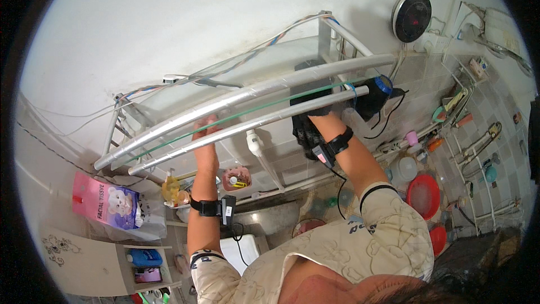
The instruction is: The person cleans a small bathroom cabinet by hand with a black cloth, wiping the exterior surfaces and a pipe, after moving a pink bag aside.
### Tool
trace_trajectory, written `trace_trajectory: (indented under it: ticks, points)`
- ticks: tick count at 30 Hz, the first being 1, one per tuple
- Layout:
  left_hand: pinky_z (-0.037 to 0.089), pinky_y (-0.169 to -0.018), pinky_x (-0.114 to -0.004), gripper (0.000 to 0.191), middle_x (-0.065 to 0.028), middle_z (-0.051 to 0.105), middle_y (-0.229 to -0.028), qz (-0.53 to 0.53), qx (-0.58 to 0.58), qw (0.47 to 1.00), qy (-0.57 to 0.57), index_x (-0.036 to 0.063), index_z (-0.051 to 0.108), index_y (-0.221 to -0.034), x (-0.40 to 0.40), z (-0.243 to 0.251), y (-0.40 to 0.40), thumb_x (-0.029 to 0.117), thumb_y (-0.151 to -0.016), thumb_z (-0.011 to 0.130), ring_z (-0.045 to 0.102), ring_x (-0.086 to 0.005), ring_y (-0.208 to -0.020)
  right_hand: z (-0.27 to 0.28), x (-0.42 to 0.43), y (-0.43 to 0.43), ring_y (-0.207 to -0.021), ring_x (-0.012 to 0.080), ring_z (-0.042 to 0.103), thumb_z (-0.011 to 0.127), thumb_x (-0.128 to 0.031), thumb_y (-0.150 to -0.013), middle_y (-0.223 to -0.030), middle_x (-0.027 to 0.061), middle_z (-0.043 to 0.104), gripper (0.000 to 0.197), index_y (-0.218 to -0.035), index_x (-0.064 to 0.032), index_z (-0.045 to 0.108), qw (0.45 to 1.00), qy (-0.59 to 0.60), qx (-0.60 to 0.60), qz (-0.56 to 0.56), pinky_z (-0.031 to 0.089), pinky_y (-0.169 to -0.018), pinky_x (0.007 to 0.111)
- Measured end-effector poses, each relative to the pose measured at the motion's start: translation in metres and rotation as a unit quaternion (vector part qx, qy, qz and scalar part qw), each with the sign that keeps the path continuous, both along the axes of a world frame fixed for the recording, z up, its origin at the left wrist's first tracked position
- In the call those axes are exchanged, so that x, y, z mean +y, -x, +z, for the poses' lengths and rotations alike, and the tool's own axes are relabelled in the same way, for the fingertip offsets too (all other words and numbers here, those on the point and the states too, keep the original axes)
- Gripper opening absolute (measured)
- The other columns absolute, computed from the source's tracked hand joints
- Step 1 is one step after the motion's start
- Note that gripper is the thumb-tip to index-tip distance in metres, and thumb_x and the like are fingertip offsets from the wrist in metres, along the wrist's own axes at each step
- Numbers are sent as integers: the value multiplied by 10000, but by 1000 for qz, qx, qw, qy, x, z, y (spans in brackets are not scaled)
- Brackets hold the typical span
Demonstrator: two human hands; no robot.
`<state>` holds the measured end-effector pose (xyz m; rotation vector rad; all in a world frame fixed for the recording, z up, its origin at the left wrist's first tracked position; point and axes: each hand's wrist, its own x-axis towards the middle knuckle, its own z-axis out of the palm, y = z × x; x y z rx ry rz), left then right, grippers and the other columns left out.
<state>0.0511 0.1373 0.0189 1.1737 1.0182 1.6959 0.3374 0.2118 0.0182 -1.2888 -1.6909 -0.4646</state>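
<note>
My left hand [206, 125] is raised under a wall-mounted glass shelf [265, 63], partly behind its front rails. It holds nothing that I can see, and its fingers look apart. Black cloth [306, 131] wraps around my right hand [317, 115] and hangs below the wrist. The cloth hides the fingers, and its upper part is pressed up at the shelf's right half. Two metal rails [236, 95] run along the shelf's front. Just right of the cloth, a black hair dryer-like object [373, 97] with a blue rim hangs by the rail end.
Loose wires [261, 52] trail along the shelf's back. A white pipe [265, 158] runs down the wall. Below left hangs a facial tissue pack [112, 202]. A metal sink basin [270, 217] lies below. At right are a red basin [424, 197] and a wall-mounted round device [412, 17].
</note>
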Motion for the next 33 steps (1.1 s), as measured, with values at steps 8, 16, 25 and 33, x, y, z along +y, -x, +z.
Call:
trace_trajectory:
  ticks: [8,16,25,33]
  points:
    - [385,-933,-353,391,-90,510,-1154,-95,-123,988,-12,80,418,-1180,13,-12,-3,254,-855,547,474,-217,-1104,8,-20,77,-866,274,533,541,-264,-815,-889,123,556,269,-964,-40,542,982,-108,-103,118,416,-769,391]
    - [354,-946,-343,491,-75,460,-1214,-154,-228,960,-42,80,391,-1221,7,19,-11,269,-812,588,440,-199,-1116,-13,-8,143,-843,288,510,468,-205,-846,-864,145,540,202,-925,-34,542,951,74,76,290,413,-774,396]
    - [349,-956,-322,567,-128,433,-1266,-122,-249,961,-26,52,392,-1254,8,25,-2,273,-789,629,435,-229,-1145,-10,2,129,-847,291,511,469,-204,-846,-873,146,541,206,-937,-33,539,971,52,-4,235,412,-778,397]
    - [450,-829,-298,474,-78,525,-1100,-153,-211,965,-19,-9,432,-1195,7,44,-21,253,-825,571,519,-172,-976,-21,13,31,-851,294,512,470,-203,-846,-881,147,542,210,-948,-33,537,996,46,9,70,412,-781,398]
